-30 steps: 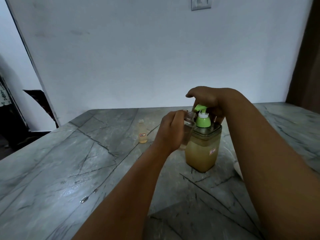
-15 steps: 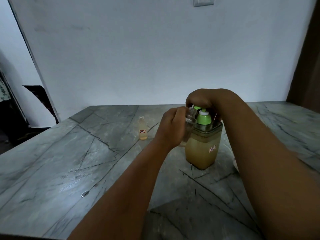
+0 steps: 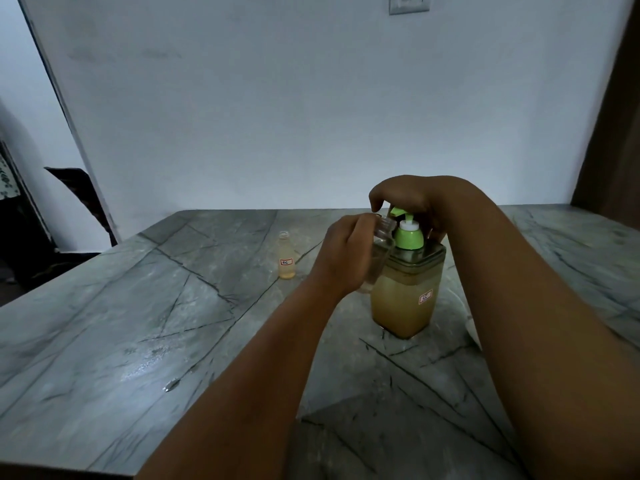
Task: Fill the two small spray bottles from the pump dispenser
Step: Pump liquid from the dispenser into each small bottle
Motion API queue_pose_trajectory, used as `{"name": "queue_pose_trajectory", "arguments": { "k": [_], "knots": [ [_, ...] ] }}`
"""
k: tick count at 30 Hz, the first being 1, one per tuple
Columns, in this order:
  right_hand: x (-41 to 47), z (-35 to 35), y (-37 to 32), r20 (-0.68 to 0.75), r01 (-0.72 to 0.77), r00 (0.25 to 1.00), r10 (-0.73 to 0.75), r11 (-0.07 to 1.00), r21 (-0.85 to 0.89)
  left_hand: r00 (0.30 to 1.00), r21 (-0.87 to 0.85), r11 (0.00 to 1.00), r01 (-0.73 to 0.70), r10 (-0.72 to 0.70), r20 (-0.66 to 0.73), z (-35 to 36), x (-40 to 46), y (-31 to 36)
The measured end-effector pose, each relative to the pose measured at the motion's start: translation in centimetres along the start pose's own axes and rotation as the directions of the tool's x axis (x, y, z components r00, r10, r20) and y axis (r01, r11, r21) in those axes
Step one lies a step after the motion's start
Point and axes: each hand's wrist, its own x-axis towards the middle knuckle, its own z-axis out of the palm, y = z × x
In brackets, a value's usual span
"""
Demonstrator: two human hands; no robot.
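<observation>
The square pump dispenser [image 3: 407, 299], full of yellowish liquid with a green pump head, stands right of the table's middle. My right hand [image 3: 412, 199] lies over the pump head, fingers curled down around it. My left hand [image 3: 346, 258] grips a small clear bottle [image 3: 382, 244], tilted, its open mouth right under the green spout. A second small bottle [image 3: 286, 256], uncapped, labelled and holding yellowish liquid, stands upright to the left.
The grey marble table [image 3: 138, 323] stretches wide to the left and front. A white wall [image 3: 311, 116] runs along the table's far edge. A dark chair back [image 3: 79, 195] shows at the far left.
The pump head, pressed low half a second ago, has risen again under my right hand. My left hand keeps the clear bottle at the spout.
</observation>
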Motion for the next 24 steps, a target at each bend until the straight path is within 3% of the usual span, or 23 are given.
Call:
{"name": "queue_pose_trajectory", "arguments": {
  "k": [8, 15, 24],
  "knots": [
    [0.12, 0.53, -0.27, -0.016, 0.015, 1.0, -0.016, 0.998, -0.056, 1.0, 0.033, 0.999, 0.021, -0.021, 0.006, -0.13, -0.03, 0.34],
    [0.51, -0.28, 0.19, -0.006, -0.018, 1.0, 0.018, 0.995, 0.094, 0.994, 0.095, 0.993, 0.064, -0.073, 0.087, -0.58, 0.1, 0.66],
    [-0.11, 0.32, -0.29, -0.005, 0.022, 1.0, -0.022, 0.999, -0.049, 0.989, 0.049, 0.991, 0.123, -0.126, 0.079, -0.57, 0.02, 0.55]
  ]
}}
